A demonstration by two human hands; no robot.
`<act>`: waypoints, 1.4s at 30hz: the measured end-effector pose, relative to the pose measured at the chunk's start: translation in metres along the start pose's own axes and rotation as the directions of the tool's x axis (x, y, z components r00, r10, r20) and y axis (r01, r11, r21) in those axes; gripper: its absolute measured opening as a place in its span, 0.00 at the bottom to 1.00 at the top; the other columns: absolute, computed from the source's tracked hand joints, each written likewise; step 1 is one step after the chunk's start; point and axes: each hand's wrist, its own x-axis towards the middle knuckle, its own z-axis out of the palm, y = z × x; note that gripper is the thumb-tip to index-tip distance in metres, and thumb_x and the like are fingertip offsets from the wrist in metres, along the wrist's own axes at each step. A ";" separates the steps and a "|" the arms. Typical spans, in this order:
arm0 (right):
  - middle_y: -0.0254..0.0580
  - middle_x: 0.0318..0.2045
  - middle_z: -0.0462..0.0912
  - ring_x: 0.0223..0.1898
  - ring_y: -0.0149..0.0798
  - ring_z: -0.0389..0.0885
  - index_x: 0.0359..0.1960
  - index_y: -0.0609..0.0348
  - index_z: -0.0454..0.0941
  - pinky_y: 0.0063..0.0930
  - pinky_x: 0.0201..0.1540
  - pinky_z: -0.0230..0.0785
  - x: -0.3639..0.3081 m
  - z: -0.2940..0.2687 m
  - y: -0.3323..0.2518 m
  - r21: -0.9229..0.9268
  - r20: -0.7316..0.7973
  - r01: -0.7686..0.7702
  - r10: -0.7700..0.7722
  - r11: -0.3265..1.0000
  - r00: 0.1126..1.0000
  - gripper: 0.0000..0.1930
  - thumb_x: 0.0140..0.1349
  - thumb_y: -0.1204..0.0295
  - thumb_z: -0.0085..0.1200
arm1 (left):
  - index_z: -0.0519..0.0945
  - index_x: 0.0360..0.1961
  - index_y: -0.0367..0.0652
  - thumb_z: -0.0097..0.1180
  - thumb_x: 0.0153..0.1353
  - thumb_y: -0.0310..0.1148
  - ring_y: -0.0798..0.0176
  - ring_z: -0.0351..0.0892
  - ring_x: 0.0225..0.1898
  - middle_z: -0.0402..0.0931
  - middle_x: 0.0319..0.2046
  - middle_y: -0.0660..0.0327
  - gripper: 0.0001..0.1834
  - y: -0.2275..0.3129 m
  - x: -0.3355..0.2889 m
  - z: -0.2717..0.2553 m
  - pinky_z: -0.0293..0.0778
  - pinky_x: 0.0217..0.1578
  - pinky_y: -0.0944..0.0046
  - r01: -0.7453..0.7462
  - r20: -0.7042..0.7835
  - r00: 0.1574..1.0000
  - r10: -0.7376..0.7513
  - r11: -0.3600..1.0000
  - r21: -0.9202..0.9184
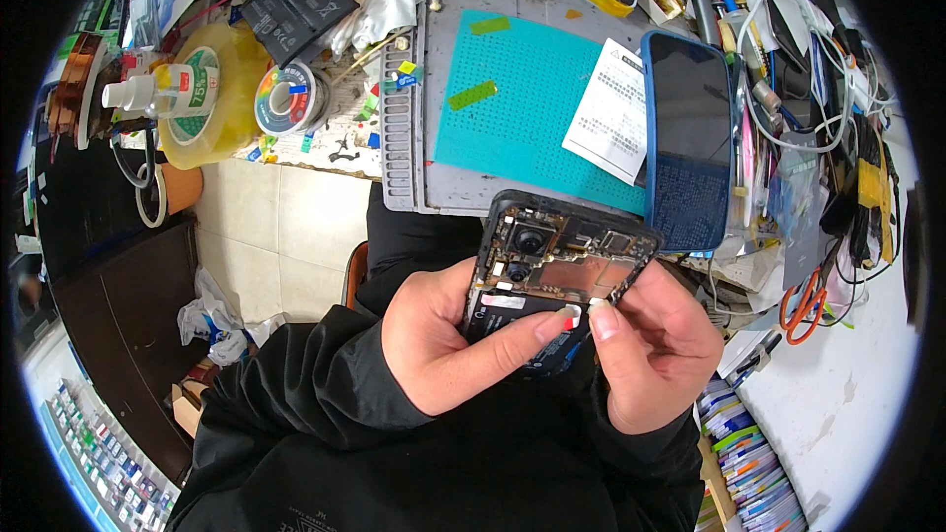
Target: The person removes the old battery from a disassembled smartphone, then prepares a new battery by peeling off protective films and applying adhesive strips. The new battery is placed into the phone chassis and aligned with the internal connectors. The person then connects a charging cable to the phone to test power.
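Note:
An opened smartphone [583, 276] with its back cover off is held up in front of my body, tilted, near the edge of the work mat. Its camera modules [528, 239], copper-coloured board area and black battery [498, 316] are exposed. My left hand [439, 340] is wrapped round the phone's left side, the thumb lying across the battery near a small red-and-white tab. On the right edge, my right hand [662, 350] is closed, its thumb at the battery's upper corner and its fingers curled by the frame. The right fingertips are partly hidden.
Ahead lies a grey tray-like mat with a teal perforated pad [522, 128], bearing a printed sheet [609, 113] and a blue-cased phone [688, 138]. A solder spool [288, 99], yellow jug [232, 59] and loose battery [299, 10] crowd the left; cables and orange-handled scissors [803, 305] the right.

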 end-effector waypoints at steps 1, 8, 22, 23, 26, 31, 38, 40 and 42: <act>0.61 0.52 0.82 0.53 0.42 0.84 0.63 0.78 0.69 0.32 0.59 0.74 0.000 0.000 0.000 -0.007 -0.003 -0.005 0.005 1.000 1.000 0.24 0.64 0.90 0.53 | 0.80 0.52 0.33 0.62 0.67 0.26 0.78 0.78 0.37 0.84 0.36 0.64 0.14 0.000 0.000 0.000 0.73 0.39 0.74 -0.001 -0.004 1.000 0.001 1.000 -0.001; 0.63 0.53 0.82 0.54 0.42 0.83 0.64 0.79 0.68 0.31 0.59 0.74 0.002 -0.001 0.002 0.001 0.021 0.025 -0.025 1.000 0.999 0.25 0.64 0.90 0.53 | 0.80 0.52 0.33 0.62 0.67 0.26 0.78 0.77 0.37 0.84 0.36 0.64 0.14 0.000 0.001 0.002 0.73 0.39 0.74 -0.004 -0.008 1.000 0.004 1.000 -0.008; 0.73 0.65 0.65 0.66 0.62 0.69 0.64 0.76 0.67 0.48 0.67 0.66 0.006 0.011 -0.004 -0.481 -0.058 0.270 -0.337 0.834 0.940 0.30 0.59 0.78 0.54 | 0.76 0.58 0.31 0.59 0.67 0.21 0.70 0.81 0.50 0.83 0.50 0.56 0.18 -0.002 0.001 0.000 0.76 0.51 0.68 -0.035 -0.021 0.999 0.035 0.999 -0.038; 0.73 0.66 0.64 0.68 0.65 0.65 0.61 0.69 0.74 0.52 0.69 0.62 0.005 0.011 -0.008 -0.621 0.055 0.319 -0.366 0.716 0.929 0.26 0.58 0.75 0.56 | 0.76 0.58 0.31 0.59 0.68 0.22 0.72 0.80 0.48 0.84 0.49 0.56 0.18 -0.003 0.002 0.000 0.75 0.50 0.69 -0.033 -0.038 0.999 0.032 0.999 -0.042; 0.76 0.71 0.54 0.74 0.71 0.52 0.51 0.64 0.82 0.58 0.73 0.48 0.004 0.010 -0.017 -0.757 0.283 0.415 -0.319 0.505 0.904 0.18 0.60 0.73 0.53 | 0.77 0.59 0.31 0.58 0.69 0.25 0.73 0.79 0.47 0.84 0.49 0.57 0.18 -0.004 0.003 -0.001 0.75 0.49 0.70 -0.069 -0.052 0.996 0.066 0.996 -0.064; 0.76 0.73 0.49 0.77 0.70 0.43 0.47 0.66 0.85 0.58 0.76 0.40 0.009 0.017 -0.005 -0.735 0.251 0.344 -0.237 0.584 0.939 0.15 0.61 0.76 0.50 | 0.76 0.60 0.32 0.55 0.70 0.24 0.68 0.79 0.55 0.81 0.57 0.53 0.19 -0.003 0.000 -0.004 0.74 0.55 0.67 -0.065 -0.008 0.998 0.064 0.993 -0.096; 0.76 0.74 0.49 0.77 0.69 0.43 0.45 0.67 0.86 0.57 0.75 0.40 0.010 0.021 -0.002 -0.709 0.252 0.350 -0.244 0.612 0.936 0.15 0.61 0.78 0.50 | 0.78 0.59 0.35 0.56 0.69 0.26 0.69 0.84 0.48 0.85 0.48 0.51 0.18 -0.009 -0.002 -0.005 0.78 0.49 0.67 -0.056 -0.027 0.998 0.056 0.998 -0.035; 0.75 0.74 0.48 0.77 0.68 0.43 0.45 0.67 0.86 0.56 0.75 0.41 0.010 0.021 -0.001 -0.713 0.262 0.374 -0.268 0.593 0.927 0.15 0.61 0.78 0.50 | 0.79 0.58 0.36 0.57 0.68 0.27 0.69 0.85 0.47 0.86 0.47 0.52 0.18 -0.010 -0.003 -0.007 0.79 0.47 0.67 -0.064 -0.027 0.998 0.065 0.998 0.009; 0.75 0.74 0.48 0.77 0.68 0.45 0.45 0.67 0.86 0.56 0.75 0.42 0.011 0.021 0.001 -0.722 0.266 0.395 -0.299 0.568 0.916 0.14 0.62 0.79 0.50 | 0.79 0.58 0.36 0.57 0.68 0.27 0.68 0.85 0.46 0.86 0.46 0.52 0.18 -0.011 -0.002 -0.009 0.79 0.46 0.67 -0.083 -0.013 0.996 0.084 0.995 0.057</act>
